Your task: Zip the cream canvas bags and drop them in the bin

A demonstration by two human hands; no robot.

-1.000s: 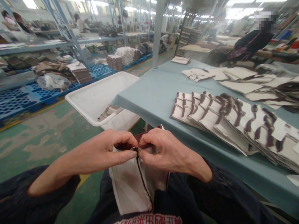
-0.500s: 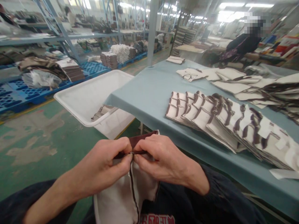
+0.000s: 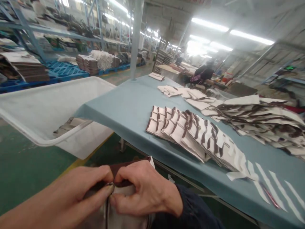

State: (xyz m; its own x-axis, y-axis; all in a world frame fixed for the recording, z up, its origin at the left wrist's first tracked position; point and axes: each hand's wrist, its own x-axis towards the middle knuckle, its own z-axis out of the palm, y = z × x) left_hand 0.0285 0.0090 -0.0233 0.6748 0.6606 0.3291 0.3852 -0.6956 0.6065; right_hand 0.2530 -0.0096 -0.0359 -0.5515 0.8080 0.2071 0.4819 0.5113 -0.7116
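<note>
An off-white fabric piece with a dark brown band along its top [image 3: 124, 221] is held low in front of me, over my lap. My left hand [image 3: 83, 194] pinches its brown-trimmed edge between thumb and forefinger. Right beside it, my right hand [image 3: 145, 187] pinches the same edge, so the fingertips of both hands nearly meet at the dark seam running down the middle. The lower part of the fabric is cut off by the frame. To the right, a row of overlapping off-white pieces with brown strips [image 3: 176, 127] lies on the blue-green table [image 3: 119, 105].
A white plastic bin [image 3: 47, 140] stands left of the table, with some fabric inside. Loose white strips [image 3: 283, 194] and a slim reddish tool [image 3: 270, 195] lie at the table's near right. Behind them is a larger fabric heap [image 3: 262, 114]. A person [image 3: 202, 73] is in the background.
My view has turned right and tilted up, so the hands sit lower and further left in the picture. Both hands keep pinching the fabric edge; more of the table's right side shows.
</note>
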